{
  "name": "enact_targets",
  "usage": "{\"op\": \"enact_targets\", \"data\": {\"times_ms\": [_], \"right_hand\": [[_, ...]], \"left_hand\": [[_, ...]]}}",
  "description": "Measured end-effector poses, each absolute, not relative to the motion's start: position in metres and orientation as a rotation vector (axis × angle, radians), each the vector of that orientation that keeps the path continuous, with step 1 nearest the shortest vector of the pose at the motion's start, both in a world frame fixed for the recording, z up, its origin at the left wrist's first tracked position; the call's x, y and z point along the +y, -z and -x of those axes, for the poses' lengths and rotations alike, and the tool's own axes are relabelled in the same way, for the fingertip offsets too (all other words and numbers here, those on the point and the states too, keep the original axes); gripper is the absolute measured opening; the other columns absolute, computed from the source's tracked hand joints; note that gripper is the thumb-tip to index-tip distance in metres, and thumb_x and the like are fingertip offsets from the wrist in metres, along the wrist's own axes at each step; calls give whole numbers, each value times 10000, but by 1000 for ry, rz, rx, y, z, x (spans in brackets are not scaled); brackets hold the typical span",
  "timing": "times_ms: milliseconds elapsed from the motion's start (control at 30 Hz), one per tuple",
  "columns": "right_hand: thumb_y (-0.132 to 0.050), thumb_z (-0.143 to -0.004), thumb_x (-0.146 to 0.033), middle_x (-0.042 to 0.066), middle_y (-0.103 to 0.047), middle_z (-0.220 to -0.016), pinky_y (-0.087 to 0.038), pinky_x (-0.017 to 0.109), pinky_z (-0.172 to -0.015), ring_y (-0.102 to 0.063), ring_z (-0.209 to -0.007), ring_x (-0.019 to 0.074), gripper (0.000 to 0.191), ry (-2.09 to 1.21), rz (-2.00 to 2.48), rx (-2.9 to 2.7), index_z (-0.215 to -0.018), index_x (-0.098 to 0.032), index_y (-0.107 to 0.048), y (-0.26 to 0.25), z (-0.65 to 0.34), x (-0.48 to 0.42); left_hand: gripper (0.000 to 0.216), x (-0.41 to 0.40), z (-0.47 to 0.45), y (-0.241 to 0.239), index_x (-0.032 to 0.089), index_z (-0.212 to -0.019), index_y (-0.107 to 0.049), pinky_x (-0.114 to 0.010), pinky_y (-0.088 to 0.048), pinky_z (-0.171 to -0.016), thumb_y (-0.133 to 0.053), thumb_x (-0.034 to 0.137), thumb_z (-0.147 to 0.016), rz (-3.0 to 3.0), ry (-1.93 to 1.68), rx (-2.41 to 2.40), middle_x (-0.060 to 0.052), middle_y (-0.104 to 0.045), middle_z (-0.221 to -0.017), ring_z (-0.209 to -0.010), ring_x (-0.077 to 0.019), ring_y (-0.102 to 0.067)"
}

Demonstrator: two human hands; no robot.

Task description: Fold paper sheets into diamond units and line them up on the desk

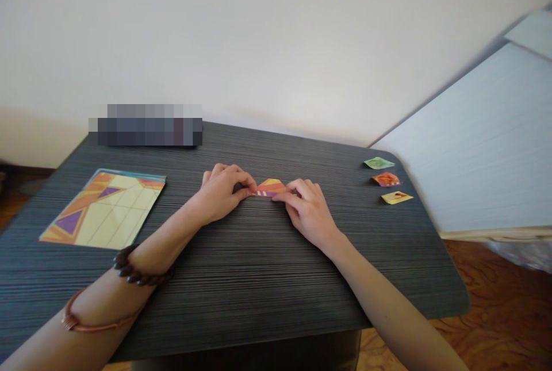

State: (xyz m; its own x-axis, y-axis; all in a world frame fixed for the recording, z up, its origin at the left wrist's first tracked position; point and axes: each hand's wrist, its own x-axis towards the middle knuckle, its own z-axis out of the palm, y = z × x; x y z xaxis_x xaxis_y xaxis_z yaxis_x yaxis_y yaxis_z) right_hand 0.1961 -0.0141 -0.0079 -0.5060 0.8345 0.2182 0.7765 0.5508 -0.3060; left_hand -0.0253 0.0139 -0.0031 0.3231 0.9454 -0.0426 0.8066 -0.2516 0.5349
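A small folded piece of patterned paper (269, 187), orange, yellow and purple, lies on the dark striped table (241, 279) in the middle. My left hand (222, 190) pinches its left end with curled fingers. My right hand (307, 210) presses on its right end with fingers drawn together. Beaded and cord bracelets circle my left wrist.
A stack of patterned paper sheets (106, 210) lies at the left. Three small folded paper pieces, green (378, 163), orange (387, 179) and yellow (397, 197), sit near the right edge. A pale blue board (483, 146) leans beside the table. A blurred dark object rests at the back left.
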Motion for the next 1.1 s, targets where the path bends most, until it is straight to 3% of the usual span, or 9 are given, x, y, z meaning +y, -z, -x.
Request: {"op": "enact_targets", "data": {"times_ms": [100, 200, 500, 1100], "right_hand": [[-413, -880, -143, 62, -587, -1066, -356, 370, -790, -483, -927, 216, 315, -178, 1313, -2549, -1113, -236, -605, 1, -186, -19], [-444, -869, -204, 72, -596, -1095, -355, 372, -800, -498, -933, 224, 271, -163, 1354, -2526, -1098, -196, -589, -4, -175, -19], [-485, -868, -293, 18, -608, -811, -353, 298, -687, -528, -763, 166, 126, -325, 1483, -2357, -828, -204, -566, 3, -151, 3], [-550, -815, -306, 21, -624, -820, -413, 303, -689, -568, -760, 165, 103, -480, 1529, -2343, -801, -209, -581, 0, -148, 14]], "left_hand": [[200, 13, 25, 4, 313, -861, -689, -483, -295, -878, -491, 336, -843, -2165, -387, 1535, -15, -600, -989, -1027, -273, -427], [216, 13, 25, 5, 306, -884, -687, -484, -303, -875, -475, 334, -852, -2184, -378, 1532, -23, -596, -999, -1024, -273, -428], [211, 12, 26, 7, 280, -902, -674, -477, -327, -865, -489, 360, -840, -2188, -420, 1554, -37, -577, -1004, -1016, -275, -441], [218, 5, 19, 13, 224, -915, -626, -453, -341, -838, -468, 356, -841, -2272, -510, 1627, -68, -501, -1038, -989, -262, -443]]}}
